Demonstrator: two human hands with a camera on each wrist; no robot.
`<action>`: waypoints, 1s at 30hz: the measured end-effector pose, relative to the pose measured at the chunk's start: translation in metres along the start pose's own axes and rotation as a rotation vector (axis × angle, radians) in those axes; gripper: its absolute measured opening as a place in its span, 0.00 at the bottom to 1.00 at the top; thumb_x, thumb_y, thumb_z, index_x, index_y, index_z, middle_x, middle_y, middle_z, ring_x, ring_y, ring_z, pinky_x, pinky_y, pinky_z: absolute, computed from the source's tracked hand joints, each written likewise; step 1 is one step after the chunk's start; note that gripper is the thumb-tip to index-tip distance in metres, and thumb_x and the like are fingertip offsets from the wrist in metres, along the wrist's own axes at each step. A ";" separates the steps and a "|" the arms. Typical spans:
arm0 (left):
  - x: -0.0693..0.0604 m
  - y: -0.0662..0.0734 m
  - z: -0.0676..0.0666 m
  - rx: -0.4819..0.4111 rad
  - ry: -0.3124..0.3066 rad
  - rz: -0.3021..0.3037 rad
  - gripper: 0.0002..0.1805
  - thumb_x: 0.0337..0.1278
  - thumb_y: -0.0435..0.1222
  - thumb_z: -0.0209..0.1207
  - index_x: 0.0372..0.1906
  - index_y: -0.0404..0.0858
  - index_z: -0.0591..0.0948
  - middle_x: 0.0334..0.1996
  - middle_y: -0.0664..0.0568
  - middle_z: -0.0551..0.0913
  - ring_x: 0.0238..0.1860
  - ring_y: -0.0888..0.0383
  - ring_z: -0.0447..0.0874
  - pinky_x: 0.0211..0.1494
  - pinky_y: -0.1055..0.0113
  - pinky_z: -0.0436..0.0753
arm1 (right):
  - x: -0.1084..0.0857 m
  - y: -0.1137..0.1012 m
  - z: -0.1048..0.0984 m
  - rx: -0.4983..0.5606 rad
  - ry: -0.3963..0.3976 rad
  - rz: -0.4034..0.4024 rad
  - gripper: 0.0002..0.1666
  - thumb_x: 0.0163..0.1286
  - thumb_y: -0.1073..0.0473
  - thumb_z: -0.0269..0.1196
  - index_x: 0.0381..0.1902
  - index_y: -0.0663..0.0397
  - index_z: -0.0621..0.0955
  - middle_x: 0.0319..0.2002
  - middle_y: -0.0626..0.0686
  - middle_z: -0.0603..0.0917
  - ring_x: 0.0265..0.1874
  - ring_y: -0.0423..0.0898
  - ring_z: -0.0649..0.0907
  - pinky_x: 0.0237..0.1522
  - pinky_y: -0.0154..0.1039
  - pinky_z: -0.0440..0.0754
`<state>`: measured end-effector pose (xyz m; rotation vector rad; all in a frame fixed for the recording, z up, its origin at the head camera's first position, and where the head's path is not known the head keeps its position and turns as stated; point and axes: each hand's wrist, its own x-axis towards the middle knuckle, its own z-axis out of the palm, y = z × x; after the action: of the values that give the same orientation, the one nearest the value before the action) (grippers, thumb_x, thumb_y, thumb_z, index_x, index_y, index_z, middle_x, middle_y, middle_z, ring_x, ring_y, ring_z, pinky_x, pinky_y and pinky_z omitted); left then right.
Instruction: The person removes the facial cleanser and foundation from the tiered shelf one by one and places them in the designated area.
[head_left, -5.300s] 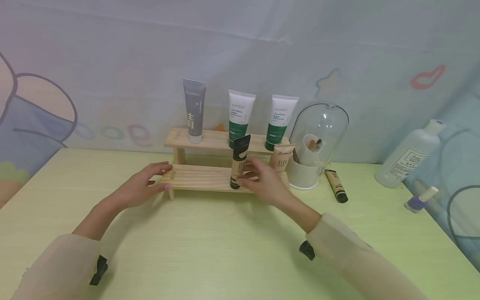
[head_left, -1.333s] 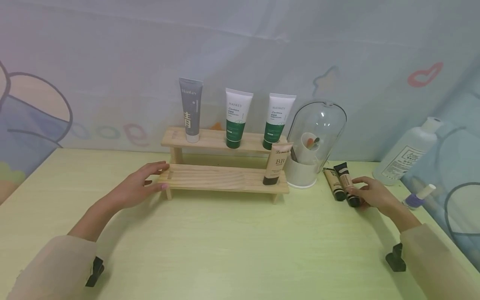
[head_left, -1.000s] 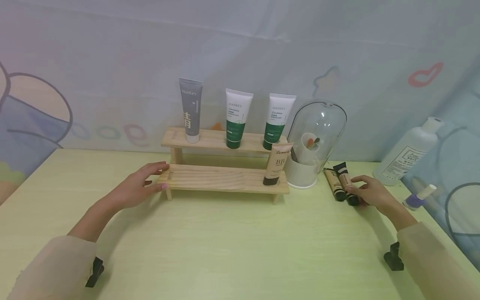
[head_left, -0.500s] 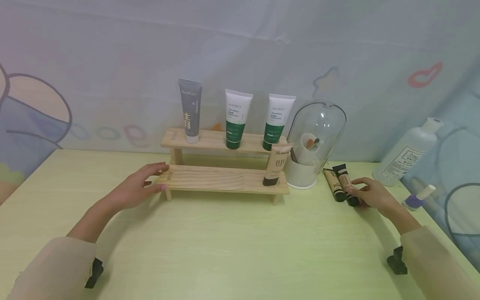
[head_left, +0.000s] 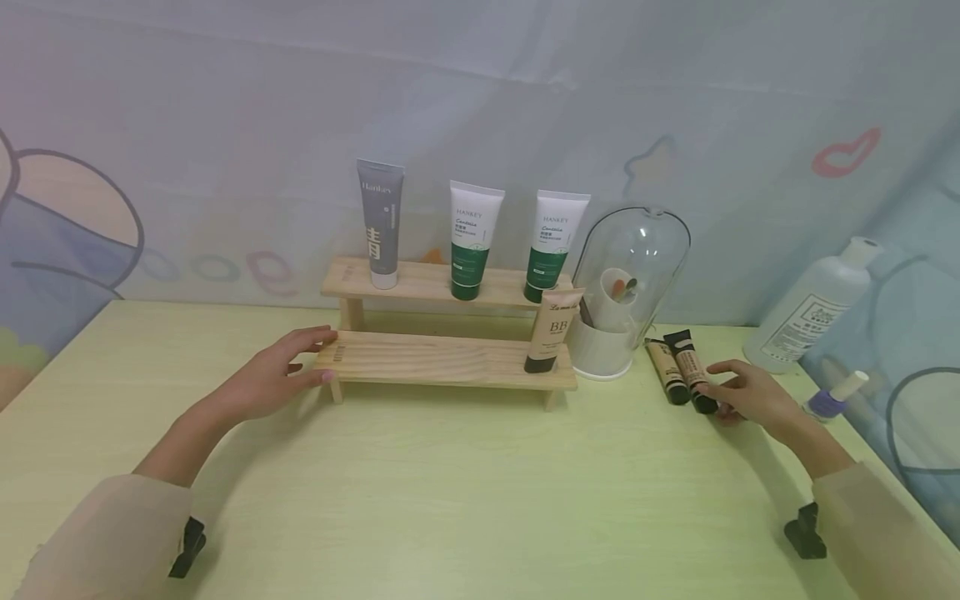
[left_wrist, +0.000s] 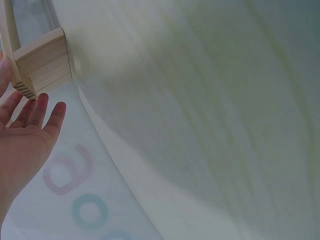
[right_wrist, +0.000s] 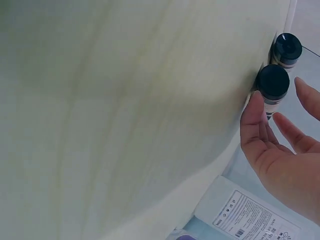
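Note:
My left hand (head_left: 266,379) rests against the left end of the two-tier wooden stand (head_left: 420,358), thumb at the front corner and a finger at the back. In the left wrist view the hand (left_wrist: 25,145) has relaxed, extended fingers at the stand's edge (left_wrist: 42,57). My right hand (head_left: 757,400) is at the black cap end of a beige-black tube (head_left: 692,367) lying on the table beside a similar tube (head_left: 666,369). The right wrist view shows the hand (right_wrist: 282,155) with its thumb spread and fingers close beside the nearer black cap (right_wrist: 273,82).
A grey tube (head_left: 382,221) and two white-green tubes (head_left: 472,233) stand on the upper tier. On the lower tier's right stands a BB tube (head_left: 551,329). Further right are a clear dome container (head_left: 603,350), a large white bottle (head_left: 810,308) and a purple nail-polish bottle (head_left: 827,405).
The beige-black tube gripped upright over the lower tier earlier now lies beside the other tube on the right. The right hand moved there and has loosened; the left hand stays at the stand.

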<state>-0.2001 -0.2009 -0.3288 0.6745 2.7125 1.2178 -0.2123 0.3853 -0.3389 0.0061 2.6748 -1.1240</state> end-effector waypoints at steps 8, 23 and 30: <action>0.000 0.000 0.000 -0.005 -0.003 0.003 0.33 0.63 0.38 0.53 0.66 0.27 0.55 0.64 0.34 0.58 0.63 0.37 0.56 0.61 0.41 0.61 | -0.008 -0.005 -0.005 -0.023 0.033 -0.060 0.37 0.68 0.53 0.56 0.62 0.77 0.58 0.33 0.59 0.78 0.26 0.48 0.79 0.31 0.40 0.83; 0.000 0.000 0.000 -0.005 -0.005 0.003 0.33 0.63 0.38 0.53 0.66 0.26 0.55 0.64 0.34 0.58 0.62 0.37 0.56 0.61 0.41 0.61 | -0.016 -0.045 0.007 -0.089 0.036 -0.187 0.32 0.65 0.53 0.59 0.58 0.70 0.66 0.43 0.66 0.77 0.25 0.49 0.79 0.28 0.39 0.82; 0.001 0.001 0.000 -0.002 -0.007 0.005 0.33 0.63 0.37 0.53 0.66 0.27 0.55 0.64 0.34 0.58 0.62 0.37 0.56 0.61 0.41 0.61 | -0.014 -0.063 0.022 -0.034 -0.002 -0.259 0.28 0.65 0.58 0.60 0.57 0.70 0.68 0.37 0.61 0.78 0.24 0.49 0.79 0.26 0.38 0.81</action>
<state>-0.2005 -0.2000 -0.3285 0.6852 2.7050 1.2163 -0.1997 0.3269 -0.3061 -0.3567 2.7507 -1.1470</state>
